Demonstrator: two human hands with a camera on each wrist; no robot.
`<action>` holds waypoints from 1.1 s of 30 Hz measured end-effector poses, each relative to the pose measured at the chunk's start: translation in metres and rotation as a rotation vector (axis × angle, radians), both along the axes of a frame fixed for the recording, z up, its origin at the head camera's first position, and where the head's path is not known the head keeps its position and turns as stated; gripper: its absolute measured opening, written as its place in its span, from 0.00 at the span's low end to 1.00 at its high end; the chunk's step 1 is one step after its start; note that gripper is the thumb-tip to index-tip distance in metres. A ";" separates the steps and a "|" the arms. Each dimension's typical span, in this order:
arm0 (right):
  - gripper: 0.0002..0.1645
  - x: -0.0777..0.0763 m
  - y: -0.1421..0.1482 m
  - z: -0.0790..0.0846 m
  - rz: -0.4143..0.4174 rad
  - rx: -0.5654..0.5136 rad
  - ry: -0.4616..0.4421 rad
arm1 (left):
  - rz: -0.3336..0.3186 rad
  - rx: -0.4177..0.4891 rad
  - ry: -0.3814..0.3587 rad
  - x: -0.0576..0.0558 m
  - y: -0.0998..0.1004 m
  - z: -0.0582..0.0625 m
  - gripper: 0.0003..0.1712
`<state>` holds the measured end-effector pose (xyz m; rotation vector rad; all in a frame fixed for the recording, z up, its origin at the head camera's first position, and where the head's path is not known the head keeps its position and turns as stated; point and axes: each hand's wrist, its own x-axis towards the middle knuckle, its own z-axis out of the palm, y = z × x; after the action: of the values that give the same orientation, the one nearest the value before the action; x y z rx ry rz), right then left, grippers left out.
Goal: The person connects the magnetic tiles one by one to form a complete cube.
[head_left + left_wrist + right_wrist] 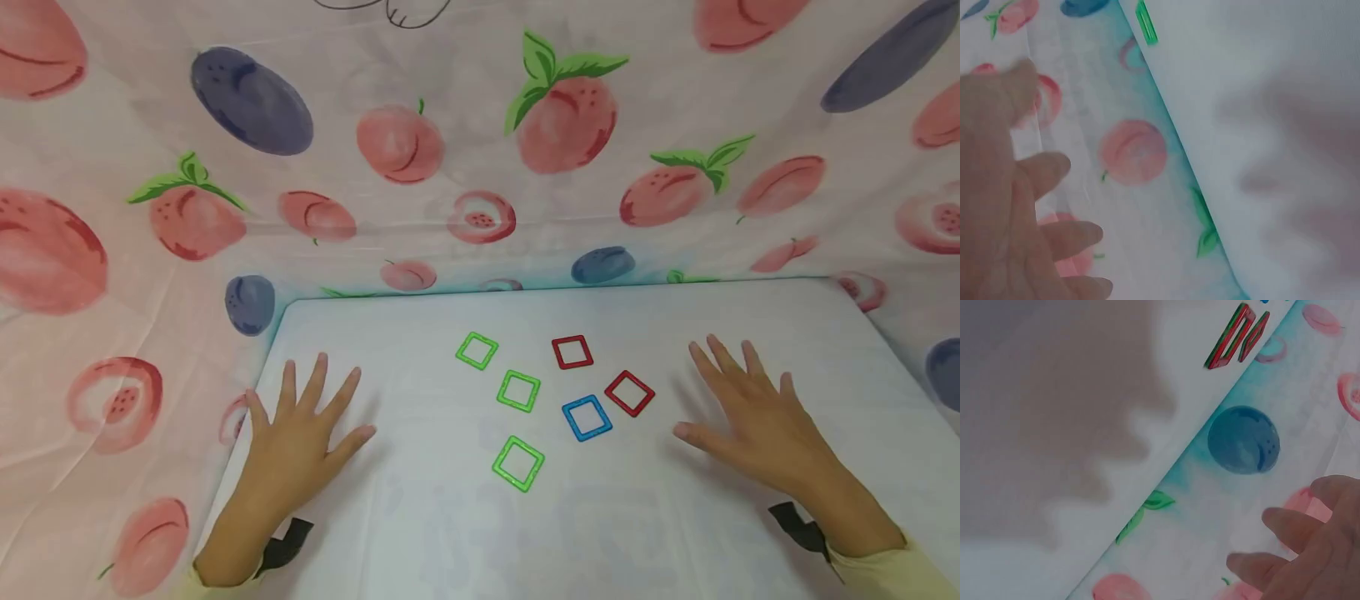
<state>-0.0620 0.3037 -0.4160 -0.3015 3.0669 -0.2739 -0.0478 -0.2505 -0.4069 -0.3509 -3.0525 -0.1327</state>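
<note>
My left hand (292,454) is held with its fingers spread over the left side of the white table, holding nothing. On the right side, my right hand (757,433) is likewise spread and holds nothing. Between them lie several hollow square plastic frames, apart from both hands. Three are green: one at the back (465,345), a middle one (504,387) and a front one (503,452). Two red frames, the back one (576,366) and the nearer one (621,404), lie right of these. A blue frame (596,433) sits close to the nearer red one, nearest my right hand.
The white tabletop (420,525) ends at a back edge against a hanging cloth (420,75) printed with peaches and dark blue fruit. This cloth also hangs along the left and right sides. A black strap (285,546) shows at the left wrist, another (798,529) at the right.
</note>
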 end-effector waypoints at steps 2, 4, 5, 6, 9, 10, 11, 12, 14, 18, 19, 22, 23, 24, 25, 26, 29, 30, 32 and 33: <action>0.67 0.000 -0.006 0.000 0.010 -0.014 -0.020 | -0.014 0.021 0.030 0.001 0.010 -0.003 0.44; 0.66 -0.002 -0.014 0.001 0.016 -0.024 -0.041 | -0.039 0.044 0.065 0.002 0.021 -0.006 0.42; 0.65 -0.002 -0.018 0.000 0.019 -0.025 -0.050 | -0.056 0.058 0.083 0.001 0.026 -0.008 0.40; 0.63 -0.003 -0.022 -0.001 0.022 -0.034 -0.057 | -0.073 0.078 0.097 0.001 0.031 -0.010 0.39; 0.57 -0.005 -0.033 -0.004 0.043 -0.080 -0.052 | -0.114 0.140 0.121 0.003 0.047 -0.015 0.35; 0.54 -0.006 -0.037 -0.005 0.054 -0.102 -0.049 | -0.119 0.163 0.113 0.003 0.052 -0.016 0.33; 0.52 -0.007 -0.040 -0.007 0.067 -0.126 -0.048 | -0.120 0.185 0.097 0.004 0.058 -0.017 0.32; 0.49 -0.008 -0.044 -0.009 0.081 -0.152 -0.046 | -0.119 0.205 0.078 0.005 0.064 -0.018 0.30; 0.45 -0.012 -0.050 -0.014 0.112 -0.219 -0.060 | -0.113 0.235 0.020 0.007 0.074 -0.019 0.28; 0.36 -0.019 -0.061 -0.025 0.162 -0.372 -0.119 | -0.118 0.315 -0.111 0.009 0.090 -0.023 0.27; 0.34 -0.021 -0.063 -0.027 0.173 -0.404 -0.131 | -0.123 0.339 -0.141 0.009 0.092 -0.025 0.27; 0.31 -0.025 -0.073 -0.031 0.182 -0.438 -0.154 | -0.130 0.408 -0.220 0.010 0.099 -0.032 0.26; 0.30 -0.027 -0.076 -0.031 0.181 -0.438 -0.161 | -0.132 0.424 -0.243 0.010 0.101 -0.034 0.27; 0.30 -0.029 -0.079 -0.032 0.185 -0.437 -0.165 | -0.132 0.433 -0.263 0.010 0.103 -0.037 0.27; 0.30 -0.030 -0.082 -0.033 0.183 -0.431 -0.177 | -0.133 0.441 -0.281 0.010 0.106 -0.039 0.27; 0.30 -0.032 -0.085 -0.033 0.181 -0.426 -0.189 | -0.135 0.446 -0.298 0.009 0.108 -0.040 0.28; 0.31 -0.037 -0.092 -0.033 0.180 -0.402 -0.217 | -0.160 0.445 -0.330 0.008 0.117 -0.045 0.29; 0.30 -0.039 -0.095 -0.033 0.175 -0.392 -0.226 | -0.173 0.442 -0.339 0.008 0.119 -0.046 0.30; 0.30 -0.042 -0.098 -0.034 0.163 -0.373 -0.246 | -0.198 0.429 -0.351 0.007 0.124 -0.048 0.30; 0.29 -0.043 -0.100 -0.035 0.155 -0.357 -0.258 | -0.206 0.420 -0.352 0.006 0.127 -0.049 0.31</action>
<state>-0.1049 0.2037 -0.4506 -0.4737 2.7109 -0.7868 -0.0418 -0.1238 -0.4560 -0.6676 -3.1885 -0.9199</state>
